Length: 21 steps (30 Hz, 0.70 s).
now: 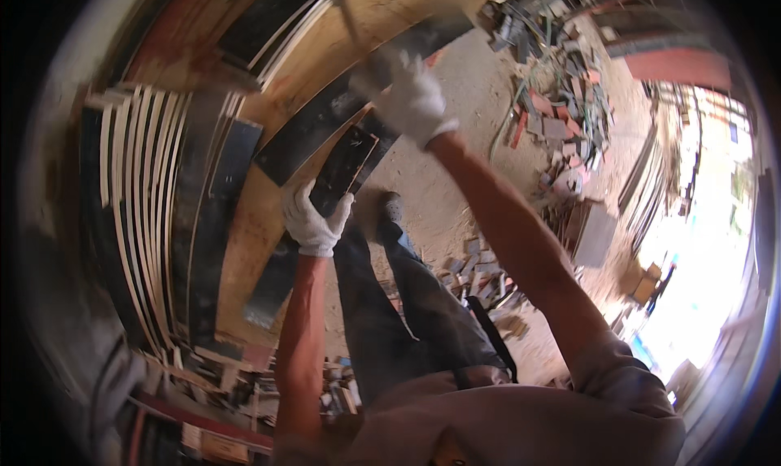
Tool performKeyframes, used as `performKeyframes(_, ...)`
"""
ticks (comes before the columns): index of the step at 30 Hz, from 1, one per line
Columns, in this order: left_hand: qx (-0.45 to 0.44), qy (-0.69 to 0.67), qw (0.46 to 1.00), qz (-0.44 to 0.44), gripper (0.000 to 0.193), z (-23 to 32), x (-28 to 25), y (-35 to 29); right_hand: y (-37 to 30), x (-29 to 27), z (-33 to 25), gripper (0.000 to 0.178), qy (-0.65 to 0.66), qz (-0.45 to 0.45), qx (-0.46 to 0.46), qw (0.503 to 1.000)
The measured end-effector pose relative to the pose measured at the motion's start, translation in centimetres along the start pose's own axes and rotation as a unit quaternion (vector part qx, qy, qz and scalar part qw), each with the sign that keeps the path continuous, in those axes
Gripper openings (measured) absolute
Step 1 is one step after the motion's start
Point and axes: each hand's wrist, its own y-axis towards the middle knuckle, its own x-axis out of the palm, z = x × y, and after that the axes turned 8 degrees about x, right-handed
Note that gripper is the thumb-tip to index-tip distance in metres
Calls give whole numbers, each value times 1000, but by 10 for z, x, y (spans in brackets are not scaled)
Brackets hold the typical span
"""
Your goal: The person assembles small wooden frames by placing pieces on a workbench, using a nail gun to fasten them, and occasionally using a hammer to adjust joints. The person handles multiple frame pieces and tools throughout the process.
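My left hand [311,223], in a white work glove, grips the near end of a short black-faced board [350,161], thumb on one side and fingers on the other. Another black board [305,132] lies slantwise just beyond it on a wooden surface. My right hand [413,100], gloved as well, is raised past the short board and smeared by motion. Its fingers are closed round what looks like a hammer [350,20], whose thin dark shaft points away to the upper left. The blur hides the exact grip.
Long black-faced panels [154,214] stand stacked at the left. A heap of broken offcuts [561,112] covers the floor at the far right, with more small blocks [484,271] beside my legs. Boards [590,234] lean at the right, near a bright opening.
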Motion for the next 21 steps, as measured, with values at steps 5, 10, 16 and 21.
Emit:
performKeyframes(5,4,-39,999,-25,73,-1,11,-11,-86,-10,-17,46,149,-228,278,921)
performKeyframes(10,92,43,992,-71,92,0,-1,-2,-107,-41,-20,39,305,-223,403,834)
performKeyframes(16,53,121,964,-232,117,5,-6,-8,-236,-106,84,34,407,-83,618,667)
performKeyframes(21,17,102,964,-244,110,17,-5,7,-341,-176,180,44,19,43,654,755)
